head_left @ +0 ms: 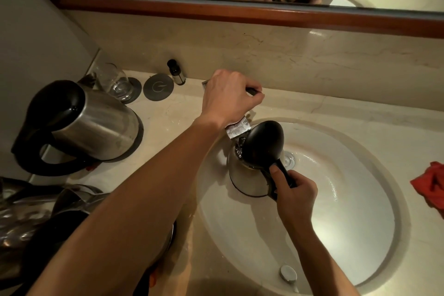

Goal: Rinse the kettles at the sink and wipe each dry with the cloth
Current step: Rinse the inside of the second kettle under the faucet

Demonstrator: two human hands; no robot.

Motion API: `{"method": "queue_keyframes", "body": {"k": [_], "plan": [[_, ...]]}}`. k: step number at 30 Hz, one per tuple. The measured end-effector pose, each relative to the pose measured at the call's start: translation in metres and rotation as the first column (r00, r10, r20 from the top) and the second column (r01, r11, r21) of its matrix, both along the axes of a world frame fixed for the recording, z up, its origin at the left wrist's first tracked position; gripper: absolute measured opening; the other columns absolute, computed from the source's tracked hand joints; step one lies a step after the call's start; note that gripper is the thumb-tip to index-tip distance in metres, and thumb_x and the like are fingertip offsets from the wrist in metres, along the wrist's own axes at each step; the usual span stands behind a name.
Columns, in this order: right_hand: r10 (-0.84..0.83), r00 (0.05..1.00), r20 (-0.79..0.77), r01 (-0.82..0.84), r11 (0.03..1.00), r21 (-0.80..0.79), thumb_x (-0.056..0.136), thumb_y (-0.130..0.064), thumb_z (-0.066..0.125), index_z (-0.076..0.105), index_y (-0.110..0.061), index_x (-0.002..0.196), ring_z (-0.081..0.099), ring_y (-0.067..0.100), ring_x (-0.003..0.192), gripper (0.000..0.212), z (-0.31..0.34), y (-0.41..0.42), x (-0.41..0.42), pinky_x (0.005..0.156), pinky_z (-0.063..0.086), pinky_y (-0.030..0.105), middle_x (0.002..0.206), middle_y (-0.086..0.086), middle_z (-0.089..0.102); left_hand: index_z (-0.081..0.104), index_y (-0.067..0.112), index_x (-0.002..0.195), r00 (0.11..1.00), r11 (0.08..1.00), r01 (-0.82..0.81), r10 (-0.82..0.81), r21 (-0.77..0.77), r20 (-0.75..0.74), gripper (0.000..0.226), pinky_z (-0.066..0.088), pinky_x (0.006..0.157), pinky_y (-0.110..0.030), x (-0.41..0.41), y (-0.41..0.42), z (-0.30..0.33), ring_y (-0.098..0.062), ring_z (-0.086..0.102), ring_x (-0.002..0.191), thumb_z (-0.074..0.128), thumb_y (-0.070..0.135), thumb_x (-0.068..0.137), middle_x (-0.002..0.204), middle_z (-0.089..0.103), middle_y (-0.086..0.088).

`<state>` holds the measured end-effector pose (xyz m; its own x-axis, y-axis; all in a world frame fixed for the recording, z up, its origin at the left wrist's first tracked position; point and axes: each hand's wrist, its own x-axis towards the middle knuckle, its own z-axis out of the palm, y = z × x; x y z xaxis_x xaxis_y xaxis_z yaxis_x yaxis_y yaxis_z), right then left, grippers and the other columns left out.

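A person's right hand (294, 196) grips the black handle of a steel kettle (249, 175) held over the sink (360, 223), lid flipped open under water running from the faucet spout (237, 128). The left hand (228, 96) curls round the faucet lever. A red cloth (430, 187) lies on the counter right of the basin (a second kettle (79, 125) stands at the left).

Steel kettle (249, 180), lid open, upright in sink (360, 223) under tap; red cloth (430, 185) rt.

An upturned drinking glass (114, 84) stands on a dark coaster (134, 90) at the back of the tabletop (168, 113), beside a second grey coaster (158, 86) and a small dark-capped bottle (176, 72), under a wood-framed mirror (240, 11)
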<state>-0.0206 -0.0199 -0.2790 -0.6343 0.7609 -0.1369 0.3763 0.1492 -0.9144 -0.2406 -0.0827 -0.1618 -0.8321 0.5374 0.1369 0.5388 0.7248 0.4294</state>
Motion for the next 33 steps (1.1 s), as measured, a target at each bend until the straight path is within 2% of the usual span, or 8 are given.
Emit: {"method": "queue_keyframes", "body": {"k": [3, 6, 18, 22, 30, 33], "plan": [[0.012, 1.000, -0.014, -0.012, 1.000, 0.002, 0.072, -0.080, 0.066, 0.067, 0.008, 0.069, 0.053, 0.050, 0.061, 0.089, 0.0000, -0.0003, -0.0006, 0.056, 0.051, 0.050, 0.061, 0.031, 0.056, 0.078, 0.036, 0.091, 1.000, 1.000, -0.005, 0.005, 0.000, 0.015, 0.021, 0.041, 0.071, -0.029, -0.0004, -0.0002, -0.0004, -0.020, 0.064, 0.086, 0.061, 0.044, 0.083, 0.079, 0.075, 0.007], [0.008, 1.000, -0.006, -0.008, 1.000, 0.004, 0.075, -0.066, 0.065, 0.066, 0.010, 0.069, 0.053, 0.050, 0.061, 0.077, -0.0010, 0.0003, -0.0007, 0.057, 0.051, 0.053, 0.062, 0.032, 0.055, 0.078, 0.036, 0.090, 1.000, 1.000, -0.009, 0.009, -0.005, 0.025, 0.022, 0.048, 0.074, -0.031, -0.0008, -0.0005, -0.0008, -0.021, 0.065, 0.085, 0.060, 0.045, 0.082, 0.079, 0.075, 0.006], [0.011, 1.000, -0.013, -0.011, 0.999, 0.030, 0.076, -0.063, 0.065, 0.064, 0.010, 0.066, 0.051, 0.049, 0.058, 0.074, -0.0019, 0.0010, -0.0002, 0.056, 0.049, 0.051, 0.059, 0.032, 0.053, 0.078, 0.035, 0.091, 1.000, 1.000, -0.007, 0.007, 0.010, 0.016, 0.021, 0.040, 0.070, -0.028, -0.0005, -0.0002, -0.0004, -0.019, 0.065, 0.086, 0.061, 0.044, 0.083, 0.081, 0.076, 0.008], [0.016, 1.000, -0.017, -0.015, 0.999, 0.038, 0.077, -0.063, 0.064, 0.064, 0.009, 0.065, 0.050, 0.049, 0.058, 0.073, -0.0014, 0.0014, -0.0001, 0.055, 0.048, 0.051, 0.058, 0.031, 0.053, 0.078, 0.036, 0.092, 1.000, 1.000, -0.003, 0.003, 0.010, 0.024, 0.022, 0.044, 0.073, -0.030, -0.0006, -0.0004, -0.0017, -0.021, 0.065, 0.087, 0.061, 0.044, 0.082, 0.081, 0.076, 0.008], [0.011, 1.000, -0.023, -0.011, 1.000, 0.018, 0.075, -0.061, 0.065, 0.059, 0.011, 0.063, 0.046, 0.048, 0.056, 0.074, 0.0018, 0.0015, 0.0005, 0.054, 0.046, 0.051, 0.057, 0.032, 0.049, 0.079, 0.035, 0.091, 1.000, 1.000, 0.000, 0.000, 0.031, 0.016, 0.020, 0.040, 0.071, -0.025, 0.0002, -0.0001, -0.0014, -0.016, 0.066, 0.083, 0.062, 0.042, 0.083, 0.080, 0.076, 0.011], [0.016, 1.000, -0.014, -0.015, 1.000, 0.027, 0.075, -0.063, 0.063, 0.060, 0.010, 0.062, 0.046, 0.048, 0.058, 0.074, 0.0026, 0.0021, 0.0011, 0.055, 0.044, 0.050, 0.058, 0.032, 0.049, 0.079, 0.033, 0.090, 1.000, 1.000, 0.004, -0.005, 0.029, 0.014, 0.020, 0.044, 0.073, -0.029, 0.0009, -0.0009, 0.0013, -0.019, 0.066, 0.082, 0.062, 0.042, 0.083, 0.078, 0.075, 0.007]]}}
